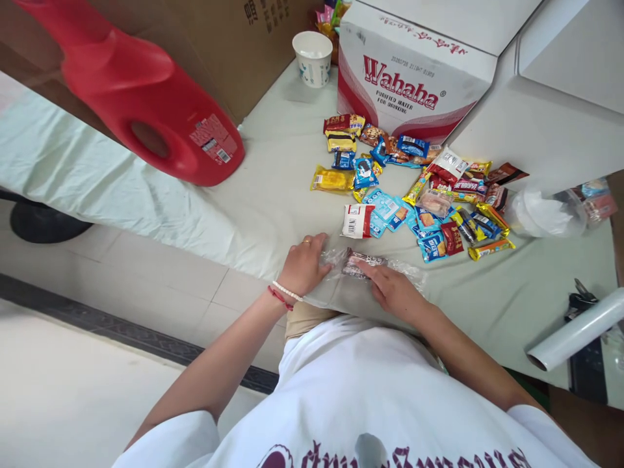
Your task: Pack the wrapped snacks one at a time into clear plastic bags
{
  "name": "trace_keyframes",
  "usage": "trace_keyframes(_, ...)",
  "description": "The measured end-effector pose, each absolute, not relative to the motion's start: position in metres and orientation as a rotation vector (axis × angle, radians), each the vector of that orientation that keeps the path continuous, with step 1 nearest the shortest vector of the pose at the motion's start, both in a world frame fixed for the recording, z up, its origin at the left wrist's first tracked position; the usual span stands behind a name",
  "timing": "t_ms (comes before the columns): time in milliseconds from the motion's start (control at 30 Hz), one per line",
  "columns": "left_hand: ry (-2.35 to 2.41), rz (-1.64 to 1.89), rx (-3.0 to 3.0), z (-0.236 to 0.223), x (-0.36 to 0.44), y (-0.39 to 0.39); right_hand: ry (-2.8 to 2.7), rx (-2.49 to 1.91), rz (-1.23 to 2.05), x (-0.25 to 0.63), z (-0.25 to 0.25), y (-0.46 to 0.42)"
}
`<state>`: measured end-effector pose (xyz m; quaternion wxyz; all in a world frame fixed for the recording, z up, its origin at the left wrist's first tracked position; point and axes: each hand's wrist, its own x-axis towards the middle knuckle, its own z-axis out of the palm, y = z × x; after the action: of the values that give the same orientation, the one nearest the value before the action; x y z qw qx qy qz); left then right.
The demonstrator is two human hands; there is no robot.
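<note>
At the near edge of the table (273, 201), a dark brown wrapped snack (351, 265) is lying in a clear plastic bag (408, 272), directly in front of the wearer. On its right, it is being touched by the index finger of the right hand (390, 288); whether the grip is closed beneath cannot be told. On its left, the bag's end is being covered by the left hand (303, 265), with fingers and thumb spread apart; whether film is being pinched there cannot be seen.

Because the bag is overlapping the table's edge zone, the snack could be tipped toward the lap if both hands were lifted. The thin film could be torn or bunched if its ends were pulled unevenly.

Just beyond, a white-and-red packet (355, 221) is lying close enough to be nudged by a careless knuckle. Farther right, a loose pile of snacks (439, 200) is spreading; packets could be scattered by a hasty reach. At the far side, a paper cup (313, 60) is standing beside a water carton (412, 84) and could be toppled by a sweeping sleeve.
</note>
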<state>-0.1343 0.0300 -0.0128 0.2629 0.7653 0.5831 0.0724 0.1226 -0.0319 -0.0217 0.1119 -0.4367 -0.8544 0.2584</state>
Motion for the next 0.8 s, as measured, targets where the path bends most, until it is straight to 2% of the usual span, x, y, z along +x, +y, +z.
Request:
trace_keyframes(100,1.618,0.253,2.030,-0.005,-0.136,0.026,-2.615,-1.402,0.811,0.116,-0.009,-0.027)
trace_keyframes(267,1.441,0.625,1.732,0.009,-0.112,0.018,-2.598,-1.442,0.831,0.106,-0.009,-0.023)
trace_keyframes(367,1.344,0.611,1.809,0.008,-0.079,0.007,-2.493,-1.392,0.837,0.111,-0.009,-0.027)
trace_keyframes(467,1.351,0.485,2.135,0.002,-0.054,-0.008,-2.279,-1.257,0.939,0.130,-0.001,-0.032)
trace_keyframes(533,1.368,0.369,2.331,-0.003,-0.048,-0.018,-2.067,-1.383,0.844,0.148,0.004,-0.034)
trace_keyframes(667,1.365,0.230,2.503,-0.008,-0.051,-0.029,-1.906,-1.890,0.343,0.178,-0.002,-0.039)
trace_keyframes(800,1.400,0.238,2.507,-0.009,-0.054,-0.030,-2.072,-1.967,0.347,0.186,-0.001,-0.044)
